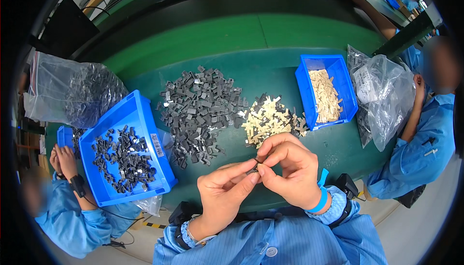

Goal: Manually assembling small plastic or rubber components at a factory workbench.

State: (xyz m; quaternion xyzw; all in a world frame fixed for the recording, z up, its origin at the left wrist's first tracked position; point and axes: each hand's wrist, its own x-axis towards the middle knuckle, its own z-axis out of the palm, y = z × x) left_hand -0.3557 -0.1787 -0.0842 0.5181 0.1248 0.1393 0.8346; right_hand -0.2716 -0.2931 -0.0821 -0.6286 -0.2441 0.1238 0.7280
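Observation:
My left hand [223, 191] and my right hand [291, 174] meet at the near side of the green table [278, 74]. Thumb and fingers of both pinch one small black plastic part [254, 166], mostly covered by the fingertips. Just beyond the hands lies a heap of small cream-coloured strips [267, 122] mixed with dark pieces. To its left spreads a larger heap of dark grey plastic pieces [203, 108], shaped like small clips or brackets. A blue band circles my right wrist.
A blue bin [304, 91] of cream strips stands at the right, beside clear plastic bags [384, 95]. On the left, a larger blue bin [164, 161] holds black parts, with a bag of dark parts [79, 91] behind it. Co-workers in blue sit on both sides.

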